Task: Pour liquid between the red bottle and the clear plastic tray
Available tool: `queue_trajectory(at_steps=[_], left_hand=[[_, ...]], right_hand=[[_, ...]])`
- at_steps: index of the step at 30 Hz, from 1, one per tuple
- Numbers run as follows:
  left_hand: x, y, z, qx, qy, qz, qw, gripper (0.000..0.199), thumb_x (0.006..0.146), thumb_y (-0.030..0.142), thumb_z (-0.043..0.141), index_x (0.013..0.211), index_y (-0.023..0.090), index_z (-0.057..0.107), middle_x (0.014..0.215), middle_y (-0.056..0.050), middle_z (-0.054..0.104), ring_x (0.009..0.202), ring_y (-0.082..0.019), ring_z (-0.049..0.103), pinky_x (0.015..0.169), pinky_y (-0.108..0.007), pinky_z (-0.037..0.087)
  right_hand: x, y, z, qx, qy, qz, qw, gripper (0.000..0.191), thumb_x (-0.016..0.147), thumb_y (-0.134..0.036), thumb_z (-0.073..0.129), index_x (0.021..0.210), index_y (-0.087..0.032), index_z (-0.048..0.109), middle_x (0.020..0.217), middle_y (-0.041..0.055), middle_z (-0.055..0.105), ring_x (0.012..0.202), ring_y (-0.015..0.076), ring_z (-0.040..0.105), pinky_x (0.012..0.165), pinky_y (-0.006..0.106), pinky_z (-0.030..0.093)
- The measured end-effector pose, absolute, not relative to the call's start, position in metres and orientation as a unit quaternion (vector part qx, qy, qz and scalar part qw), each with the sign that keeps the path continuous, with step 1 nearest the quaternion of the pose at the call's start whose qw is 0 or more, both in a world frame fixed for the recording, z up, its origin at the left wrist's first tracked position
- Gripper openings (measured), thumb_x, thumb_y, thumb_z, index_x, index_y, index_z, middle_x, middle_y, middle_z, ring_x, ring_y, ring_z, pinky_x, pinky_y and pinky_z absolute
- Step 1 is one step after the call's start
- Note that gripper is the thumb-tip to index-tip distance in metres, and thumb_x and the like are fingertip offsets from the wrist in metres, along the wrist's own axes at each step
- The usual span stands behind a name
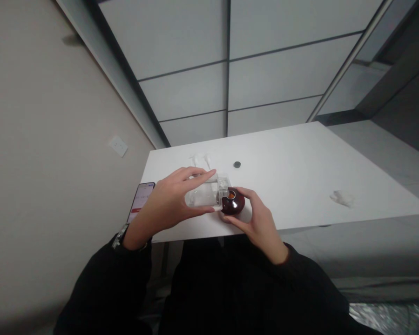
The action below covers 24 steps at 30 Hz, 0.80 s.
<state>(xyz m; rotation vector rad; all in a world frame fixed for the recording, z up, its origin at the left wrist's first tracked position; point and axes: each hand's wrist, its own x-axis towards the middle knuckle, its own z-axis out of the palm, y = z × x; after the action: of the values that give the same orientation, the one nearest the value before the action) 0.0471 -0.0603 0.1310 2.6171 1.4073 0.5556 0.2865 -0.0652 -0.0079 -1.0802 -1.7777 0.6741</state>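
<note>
Clear plastic, a small bottle [203, 194], lies sideways in my left hand [167, 204], thumb beneath, fingers over, above the white table's [300, 163] near edge. My right hand [256, 218] pinches the dark-red round cap [232, 202] at its mouth. Light, slick, probably squeezable: I'd grip the flat sides. A phone [139, 201] lies left.

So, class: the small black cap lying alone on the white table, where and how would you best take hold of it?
Pinch the black cap by its rim, thumb and finger on opposite edges, coming straight down from above. It looks low, round and flat on the table, so only its edge offers purchase. Nothing stands close, so any direction is probably free; both hands, left and right, are busy.
</note>
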Motion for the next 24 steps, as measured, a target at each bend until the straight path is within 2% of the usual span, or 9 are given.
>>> queue_trajectory(at_steps=[17,24], left_hand=[[0.0478,-0.0604,0.1340,0.875,0.462,0.145,0.022,0.068,0.088,0.053,0.080,0.149,0.030,0.060,0.137,-0.011,0.070,0.123,-0.029,0.067,0.099,-0.040,0.058],[0.0516,-0.0604,0.1393,0.868,0.478,0.130,0.033,0.073,0.086,0.052,0.082,0.150,0.026,0.058,0.140,-0.011,0.069,0.126,-0.032,0.067,0.101,-0.044,0.058]], right_hand=[[0.2876,-0.0660,-0.0069,-0.448,-0.716,0.285,0.453,0.065,0.086,-0.049,0.083,0.138,-0.026,0.053,0.141,0.0133,0.068,0.132,0.0352,0.066,0.111,0.056,0.055],[0.2882,-0.0658,-0.0076,-0.444,-0.722,0.276,0.453,0.064,0.086,-0.049,0.082,0.138,-0.025,0.053,0.139,0.0132,0.068,0.131,0.0342,0.066,0.109,0.053,0.056]])
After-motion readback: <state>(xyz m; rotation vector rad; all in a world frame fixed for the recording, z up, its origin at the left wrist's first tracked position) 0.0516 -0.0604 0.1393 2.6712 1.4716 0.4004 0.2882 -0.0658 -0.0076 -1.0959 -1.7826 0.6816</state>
